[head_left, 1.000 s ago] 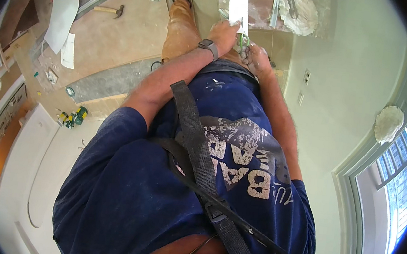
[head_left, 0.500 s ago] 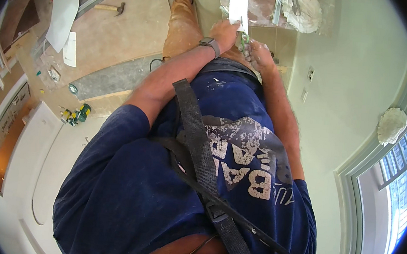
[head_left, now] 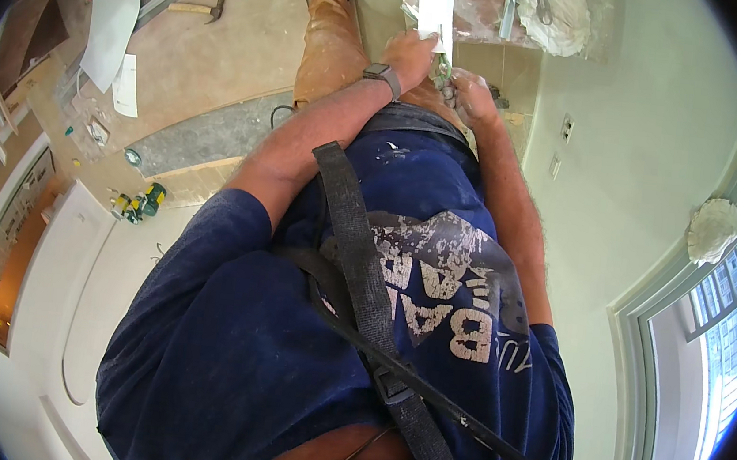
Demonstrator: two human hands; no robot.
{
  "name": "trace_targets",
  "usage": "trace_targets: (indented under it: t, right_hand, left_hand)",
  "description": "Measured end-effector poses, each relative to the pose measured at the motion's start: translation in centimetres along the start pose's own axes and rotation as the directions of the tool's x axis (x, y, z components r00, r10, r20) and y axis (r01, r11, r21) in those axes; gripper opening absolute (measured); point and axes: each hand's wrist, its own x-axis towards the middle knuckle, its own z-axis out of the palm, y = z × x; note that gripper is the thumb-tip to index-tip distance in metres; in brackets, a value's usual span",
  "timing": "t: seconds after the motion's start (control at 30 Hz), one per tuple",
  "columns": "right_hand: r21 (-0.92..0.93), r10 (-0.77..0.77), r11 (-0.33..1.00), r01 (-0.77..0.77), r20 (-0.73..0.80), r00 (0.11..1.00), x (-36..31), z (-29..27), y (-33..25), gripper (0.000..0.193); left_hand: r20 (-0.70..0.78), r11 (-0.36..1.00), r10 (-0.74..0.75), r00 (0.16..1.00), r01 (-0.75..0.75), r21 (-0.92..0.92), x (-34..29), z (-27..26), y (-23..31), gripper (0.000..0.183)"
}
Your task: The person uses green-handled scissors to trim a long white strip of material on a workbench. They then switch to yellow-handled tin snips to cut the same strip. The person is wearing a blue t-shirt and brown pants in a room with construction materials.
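A long white strip [head_left: 436, 4] stretches away from me, its near end between my hands. My left hand [head_left: 410, 57], a watch on its wrist, is closed on the left edge of that end. Closed round a pair of green-handled snips [head_left: 444, 66], my right hand [head_left: 470, 95] sits close to the right of the left one. The tool's blades are at the strip's near end and hardly show. White dust or plaster coats the right fingers.
A hammer [head_left: 196, 9] lies on the brown floor covering, beside white sheets [head_left: 109, 41]. Green-and-yellow power tools [head_left: 138, 203] stand at left. A dusty board [head_left: 478, 10] with a crumpled white bundle [head_left: 559, 19] lies ahead, near the pale green wall [head_left: 626, 139].
My hands stay together at the strip's near end, the left shifted very slightly. The view has turned a little, so the surroundings sit slightly differently.
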Motion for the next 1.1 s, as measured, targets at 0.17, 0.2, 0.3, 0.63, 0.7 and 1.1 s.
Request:
trace_targets:
  t: [0.17, 0.2, 0.3, 0.63, 0.7, 1.1]
  right_hand:
    - [-0.032, -0.002, 0.999, 0.001, -0.014, 1.0, -0.3, 0.3, -0.6, 0.021]
    - [-0.011, -0.001, 1.0, 0.001, -0.006, 1.0, -0.1, 0.1, -0.4, 0.021]
    - [-0.036, -0.014, 0.999, 0.014, 0.006, 1.0, 0.0, -0.3, 0.1, 0.022]
    - [0.051, 0.037, 0.998, -0.039, 0.03, 0.999, 0.4, -0.2, -0.5, 0.028]
    - [0.247, 0.068, 0.966, -0.072, 0.026, 0.997, -0.6, 0.9, -1.6, 0.029]
    - [0.137, 0.073, 0.988, -0.075, 0.026, 0.997, -0.3, -0.1, -2.7, 0.028]
  left_hand:
    - [-0.058, 0.999, -0.003, 0.998, 0.001, -0.033, 0.1, 0.3, 0.0, 0.024]
    - [-0.048, 0.999, -0.01, 0.999, 0.008, -0.031, 0.1, 0.2, 0.0, 0.024]
    - [-0.03, 0.999, -0.019, 0.999, 0.018, -0.031, -0.1, 0.1, 0.1, 0.024]
    - [-0.07, 0.998, 0.037, 0.997, -0.041, -0.052, 0.3, -0.1, -0.2, 0.023]
    - [-0.089, 0.998, 0.028, 0.996, -0.033, -0.06, -0.1, 0.0, -0.2, 0.024]
    - [-0.049, 0.999, -0.005, 0.999, 0.003, -0.054, 0.1, -1.1, 0.8, 0.033]
